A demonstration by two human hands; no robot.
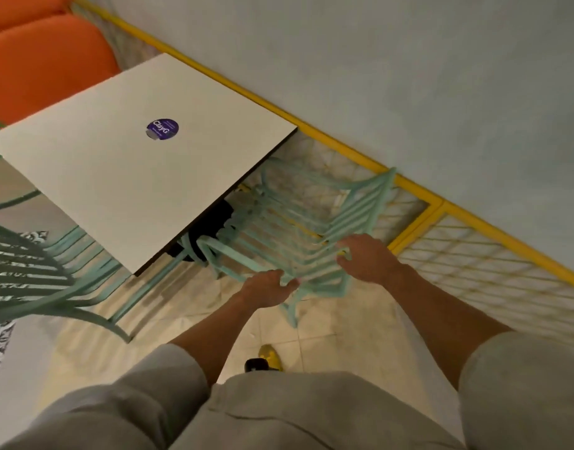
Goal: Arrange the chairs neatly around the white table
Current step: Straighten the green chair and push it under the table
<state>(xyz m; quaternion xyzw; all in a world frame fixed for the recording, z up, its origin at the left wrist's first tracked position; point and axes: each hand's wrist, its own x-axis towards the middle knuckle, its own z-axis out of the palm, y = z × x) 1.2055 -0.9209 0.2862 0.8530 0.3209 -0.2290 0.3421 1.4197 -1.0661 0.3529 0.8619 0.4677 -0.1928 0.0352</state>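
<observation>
Sticker (pixel 162 128) on white table (pixel 117 177) reads "ClayG" — smaller print blurred.

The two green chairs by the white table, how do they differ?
The chair on the right has both hands on it, the left hand and the right hand; the chair on the left is untouched. The right one looks paler mint, the left one darker. Both are slatted, with their seats partly under the table.
</observation>
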